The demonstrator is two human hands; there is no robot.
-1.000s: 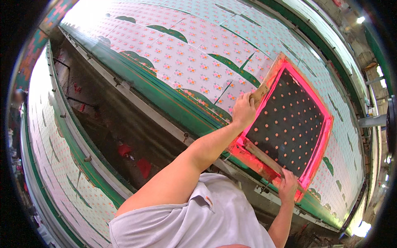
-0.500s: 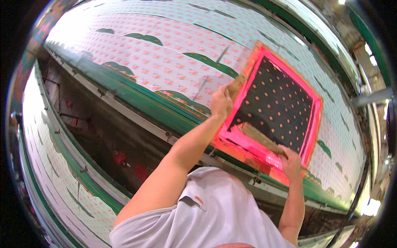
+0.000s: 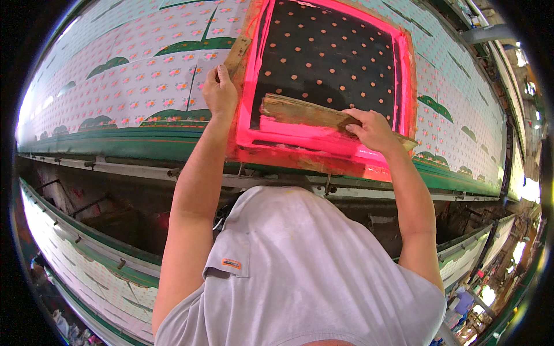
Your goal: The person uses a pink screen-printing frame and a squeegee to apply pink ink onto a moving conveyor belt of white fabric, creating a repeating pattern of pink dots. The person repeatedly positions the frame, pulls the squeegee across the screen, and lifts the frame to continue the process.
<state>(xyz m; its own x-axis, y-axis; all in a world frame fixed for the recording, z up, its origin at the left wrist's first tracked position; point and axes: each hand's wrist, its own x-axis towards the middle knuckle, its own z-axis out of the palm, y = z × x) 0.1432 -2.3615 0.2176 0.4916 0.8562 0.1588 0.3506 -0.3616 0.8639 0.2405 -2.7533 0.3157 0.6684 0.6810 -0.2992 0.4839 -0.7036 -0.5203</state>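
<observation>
A printing screen (image 3: 329, 52) lies on flower-patterned pale fabric (image 3: 173, 92), its dark mesh dotted with small light spots and its frame smeared bright pink. From the screen's left side juts a wooden handle (image 3: 237, 53), and my left hand (image 3: 221, 92) is closed around its lower end. My right hand (image 3: 374, 131) grips a wooden squeegee (image 3: 306, 111), thumb toward me and fingers over the far side. The squeegee lies across the near part of the mesh, along a band of wet pink ink (image 3: 288, 131). Its lower edge is hidden.
The long printing table has a green near border (image 3: 115, 147) and a metal rail (image 3: 133, 173) with several knobs, close to my body. Behind me runs another fabric-covered table (image 3: 109, 259). A grey metal bar (image 3: 490, 34) reaches in at the upper right.
My view has turned, so the screen now sits higher, further left and more level. Both hands keep their holds, and the squeegee is still along the near side of the screen.
</observation>
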